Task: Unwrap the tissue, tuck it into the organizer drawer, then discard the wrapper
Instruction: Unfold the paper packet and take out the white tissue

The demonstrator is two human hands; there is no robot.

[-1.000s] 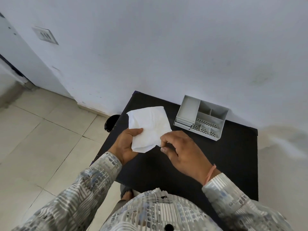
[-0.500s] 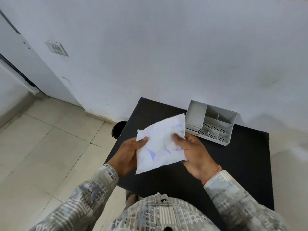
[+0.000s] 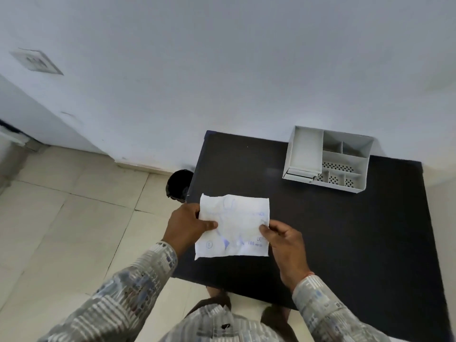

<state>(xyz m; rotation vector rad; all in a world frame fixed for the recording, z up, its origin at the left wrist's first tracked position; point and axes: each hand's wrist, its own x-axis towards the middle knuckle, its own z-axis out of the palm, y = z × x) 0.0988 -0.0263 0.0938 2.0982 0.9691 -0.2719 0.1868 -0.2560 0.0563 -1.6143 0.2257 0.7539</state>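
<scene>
Wrapped tissue packet [image 3: 233,227] is in both my hands, held flat above the near-left part of the black table [image 3: 345,243], printed side up: blue marks, a CE mark and some small text I can't read. Change from a second ago: I was showing a plain white face, half a second ago it was tilted with print coming into view, now it's squared up and level, long edge facing me. So I've flipped and oriented it, no tearing yet; wrapper looks intact, all four edges closed as far as I can tell. Left hand [image 3: 187,224] pinches the packet's left edge, thumb on top, fingers underneath. Right hand [image 3: 283,239] pinches the right edge near the lower corner, thumb tip on top. Both grips narrow, closed on the packet. Organizer [image 3: 328,160] sits beyond and to the right of the packet, at the table's far edge against the wall, well apart; its drawer [image 3: 299,175] at the front-left looks shut or nearly so. Black bin [image 3: 179,185] on the floor, just beyond-left of the packet, beside the table's left edge. Judgement: unwrap step is only starting; tuck and discard both pending. Next likely needs a tear from an edge.
</scene>
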